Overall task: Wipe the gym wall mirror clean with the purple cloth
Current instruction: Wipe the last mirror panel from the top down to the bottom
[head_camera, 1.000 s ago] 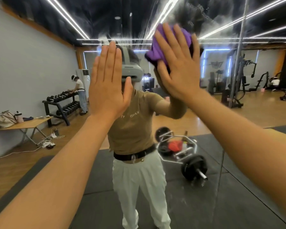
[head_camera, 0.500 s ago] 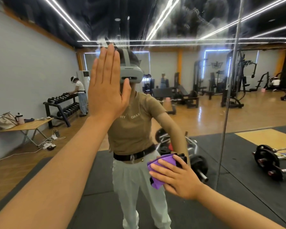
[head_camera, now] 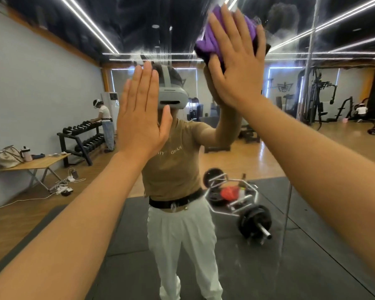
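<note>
From the head camera, the right hand [head_camera: 236,68] was raised high against the wall mirror [head_camera: 52,83], its fingers straight and spread, pressing the bunched purple cloth [head_camera: 212,43] flat to the glass. The cloth sat near the top of the view, under the palm and fingers, with folds bulging out to the left of the hand and a darker edge showing around it. The left hand [head_camera: 142,118] lay flat on the mirror lower down and to the left, fingers together and straight, thumb out, holding nothing; it looked like a brace.

Streaks and cloudy smears showed on the glass above and beside the cloth, and faint specks lower down near the vertical mirror seam [head_camera: 290,191], so much of the surface seemed left to wipe.

The cloth looked soft, light and limp, likely to crumple and slide out from under a flat palm; it would probably be steadier with the fingers hooked over its upper folds. The glass was hard, slick and breakable, so even, moderate pressure seemed wise.

Reflected in the mirror were a dumbbell rack [head_camera: 82,137], a folding table [head_camera: 35,164] and a loaded barbell [head_camera: 256,221].
</note>
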### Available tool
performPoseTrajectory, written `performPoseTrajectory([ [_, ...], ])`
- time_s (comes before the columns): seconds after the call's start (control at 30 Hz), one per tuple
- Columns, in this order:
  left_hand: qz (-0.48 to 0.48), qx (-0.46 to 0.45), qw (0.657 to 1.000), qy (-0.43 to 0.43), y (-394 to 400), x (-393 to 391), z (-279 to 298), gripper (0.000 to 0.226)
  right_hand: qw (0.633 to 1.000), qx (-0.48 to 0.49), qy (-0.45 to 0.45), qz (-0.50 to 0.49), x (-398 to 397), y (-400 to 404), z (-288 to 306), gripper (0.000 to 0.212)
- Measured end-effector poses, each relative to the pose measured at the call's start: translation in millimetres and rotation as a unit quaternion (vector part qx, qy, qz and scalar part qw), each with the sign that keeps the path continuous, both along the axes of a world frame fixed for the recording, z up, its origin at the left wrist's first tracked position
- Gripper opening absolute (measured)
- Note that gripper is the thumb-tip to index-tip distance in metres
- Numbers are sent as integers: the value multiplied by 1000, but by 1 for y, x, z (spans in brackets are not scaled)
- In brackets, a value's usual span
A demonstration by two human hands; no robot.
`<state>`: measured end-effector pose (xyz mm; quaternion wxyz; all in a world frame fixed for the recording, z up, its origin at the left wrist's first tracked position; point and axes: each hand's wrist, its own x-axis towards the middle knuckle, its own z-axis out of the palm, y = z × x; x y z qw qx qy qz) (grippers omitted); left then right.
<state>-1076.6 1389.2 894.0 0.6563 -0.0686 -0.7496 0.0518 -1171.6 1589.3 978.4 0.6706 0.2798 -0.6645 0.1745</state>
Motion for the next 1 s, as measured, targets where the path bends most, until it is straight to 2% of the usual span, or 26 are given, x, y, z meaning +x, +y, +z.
performPoseTrajectory([
  [0.1,-10,-10,1000,-16,-3,4,1,66,999,28,0,16,3,3,-67,57],
  [0.3,-9,-7,998,-56,-4,12,4,68,973,215,-76,-18,13,49,-306,62],
  [0.4,4,-8,998,-64,-3,15,0,69,962,257,-83,-47,16,57,-345,57],
  [0.53,25,-18,997,-69,-11,21,-20,69,931,361,-25,-54,8,62,-301,62],
  [0.6,32,-24,997,-68,-18,25,-31,69,917,399,6,-17,5,54,-250,61],
  [0.67,37,-29,996,-70,-24,29,-39,69,916,399,28,0,6,37,-180,60],
  [0.83,49,-29,995,-83,-32,34,-46,69,964,263,43,-7,13,-2,-10,61],
  [0.9,53,-29,995,-82,-37,36,-50,69,981,191,25,-8,18,-16,16,60],
  [1.0,61,-43,994,-75,-45,36,-56,68,997,81,12,5,25,-34,-3,58],
])
